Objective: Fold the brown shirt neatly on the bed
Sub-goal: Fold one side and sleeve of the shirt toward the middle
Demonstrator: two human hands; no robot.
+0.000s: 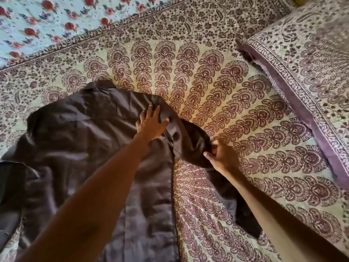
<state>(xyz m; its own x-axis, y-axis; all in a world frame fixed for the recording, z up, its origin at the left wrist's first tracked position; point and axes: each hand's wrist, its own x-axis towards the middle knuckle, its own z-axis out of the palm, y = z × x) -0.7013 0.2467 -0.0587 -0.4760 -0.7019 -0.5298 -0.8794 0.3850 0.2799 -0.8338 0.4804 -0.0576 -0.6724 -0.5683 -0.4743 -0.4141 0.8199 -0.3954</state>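
The brown shirt (79, 140) lies spread over the left and middle of the bed (217, 87), which has a cream and maroon patterned cover. My left hand (152, 124) presses flat on the shirt near its right shoulder, fingers apart. The shirt's right sleeve (190, 140) runs off to the right, and my right hand (221, 155) is closed on it, pinching the cloth. A further strip of dark cloth (243, 214) trails down under my right forearm.
A pillow (309, 59) in a matching print with a purple border lies at the right. A pale blue sheet with red flowers (49, 21) covers the far left corner. Bare patterned cover stretches beyond and right of the shirt.
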